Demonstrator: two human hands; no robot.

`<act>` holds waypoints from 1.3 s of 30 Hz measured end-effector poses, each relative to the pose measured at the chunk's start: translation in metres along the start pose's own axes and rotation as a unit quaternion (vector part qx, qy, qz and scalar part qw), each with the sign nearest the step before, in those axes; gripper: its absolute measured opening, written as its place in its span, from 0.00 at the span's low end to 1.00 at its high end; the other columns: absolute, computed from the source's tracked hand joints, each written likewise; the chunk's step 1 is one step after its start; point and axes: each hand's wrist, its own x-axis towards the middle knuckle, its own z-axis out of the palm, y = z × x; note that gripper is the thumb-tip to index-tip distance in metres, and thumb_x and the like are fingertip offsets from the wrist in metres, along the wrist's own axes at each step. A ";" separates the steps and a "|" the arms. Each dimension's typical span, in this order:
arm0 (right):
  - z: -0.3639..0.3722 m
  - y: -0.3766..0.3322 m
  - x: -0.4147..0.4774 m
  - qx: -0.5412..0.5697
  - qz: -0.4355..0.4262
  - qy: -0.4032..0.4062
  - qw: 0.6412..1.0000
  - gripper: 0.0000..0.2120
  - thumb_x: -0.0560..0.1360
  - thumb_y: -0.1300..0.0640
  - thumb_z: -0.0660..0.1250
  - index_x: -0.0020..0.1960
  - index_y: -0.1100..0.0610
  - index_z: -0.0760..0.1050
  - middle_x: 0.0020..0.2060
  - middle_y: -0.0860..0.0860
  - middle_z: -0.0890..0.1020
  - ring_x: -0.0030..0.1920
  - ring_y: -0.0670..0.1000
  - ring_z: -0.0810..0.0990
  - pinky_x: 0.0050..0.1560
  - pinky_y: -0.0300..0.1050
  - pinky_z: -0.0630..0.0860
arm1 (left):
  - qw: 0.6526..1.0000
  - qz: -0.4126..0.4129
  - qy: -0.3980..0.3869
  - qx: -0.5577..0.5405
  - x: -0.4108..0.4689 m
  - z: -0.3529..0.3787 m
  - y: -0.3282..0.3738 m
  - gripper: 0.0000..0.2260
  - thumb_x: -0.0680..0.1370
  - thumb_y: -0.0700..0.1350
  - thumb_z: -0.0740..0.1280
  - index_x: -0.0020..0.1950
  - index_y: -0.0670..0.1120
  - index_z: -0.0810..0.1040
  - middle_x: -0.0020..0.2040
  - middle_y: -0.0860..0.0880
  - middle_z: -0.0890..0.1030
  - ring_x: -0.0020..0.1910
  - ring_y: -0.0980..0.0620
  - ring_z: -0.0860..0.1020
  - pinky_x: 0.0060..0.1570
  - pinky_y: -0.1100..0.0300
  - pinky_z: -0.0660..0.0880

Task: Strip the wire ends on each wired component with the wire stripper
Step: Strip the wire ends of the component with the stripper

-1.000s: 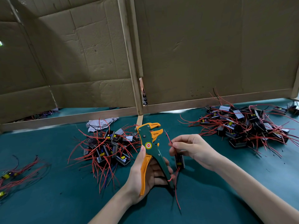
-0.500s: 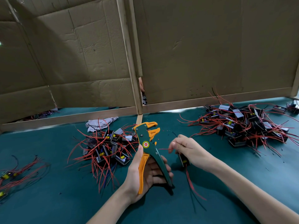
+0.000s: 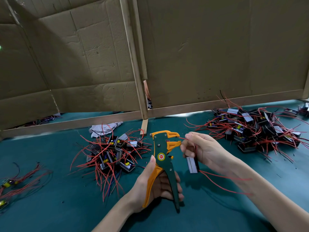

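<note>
My left hand (image 3: 151,186) grips the two handles of a green and orange wire stripper (image 3: 163,156), held upright with its jaws pointing right. My right hand (image 3: 204,150) pinches a red wire of a small black wired component (image 3: 192,164) that hangs below my fingers. The wire's end (image 3: 182,138) lies at the stripper's jaws. Two more red wires (image 3: 224,181) trail from the component to the right, over my forearm.
A pile of wired components with red leads (image 3: 112,153) lies left of the stripper, with a grey cloth (image 3: 103,128) behind it. A bigger pile (image 3: 254,129) sits at the right rear. Loose wired parts (image 3: 15,183) lie far left. Cardboard walls (image 3: 200,56) close off the green table (image 3: 66,206).
My right hand turned the component over and brought one red wire end up to the stripper's jaws. The trailing wires swung from below to the right. The stripper stayed nearly in place.
</note>
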 end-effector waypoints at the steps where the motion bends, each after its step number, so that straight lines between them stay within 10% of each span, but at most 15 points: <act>1: 0.000 0.000 0.000 0.015 0.001 -0.003 1.000 0.10 0.73 0.53 0.63 0.39 0.57 0.64 0.34 0.57 0.81 0.27 0.49 0.70 0.39 0.42 0.73 | 1.000 0.000 -0.001 0.001 0.000 0.000 0.000 0.39 0.70 0.69 0.50 0.51 0.34 0.77 0.43 0.35 0.79 0.43 0.37 0.80 0.47 0.48 0.77; 16: 0.011 -0.005 -0.004 0.033 0.027 0.004 0.999 0.16 0.80 0.61 0.57 0.33 0.57 0.66 0.30 0.55 0.77 0.27 0.49 0.69 0.42 0.48 0.77 | 1.000 -0.005 -0.012 0.027 0.000 0.000 -0.002 0.38 0.71 0.70 0.48 0.48 0.36 0.77 0.42 0.36 0.79 0.40 0.39 0.80 0.45 0.50 0.76; 26: 0.015 -0.006 -0.004 0.052 0.026 0.010 0.998 0.16 0.81 0.61 0.56 0.34 0.58 0.65 0.29 0.54 0.76 0.26 0.48 0.68 0.41 0.47 0.78 | 0.987 0.042 0.130 0.084 0.005 0.008 -0.017 0.38 0.65 0.78 0.49 0.29 0.43 0.73 0.25 0.44 0.71 0.22 0.48 0.69 0.25 0.62 0.69; 32: 0.012 -0.009 -0.002 0.046 0.001 0.021 0.999 0.13 0.75 0.56 0.61 0.34 0.58 0.63 0.30 0.54 0.75 0.29 0.50 0.70 0.42 0.47 0.78 | 0.998 0.037 0.050 0.004 0.009 0.005 -0.008 0.37 0.72 0.69 0.47 0.45 0.38 0.80 0.41 0.36 0.81 0.41 0.38 0.81 0.47 0.47 0.79; 39: 0.033 -0.046 -0.007 -0.227 -0.077 -0.046 0.970 0.16 0.78 0.48 0.60 0.36 0.56 0.67 0.39 0.53 0.85 0.41 0.46 0.74 0.48 0.39 0.66 | 0.994 0.033 0.089 -0.047 0.011 0.001 -0.003 0.39 0.73 0.69 0.48 0.50 0.34 0.76 0.44 0.32 0.80 0.44 0.35 0.81 0.50 0.44 0.78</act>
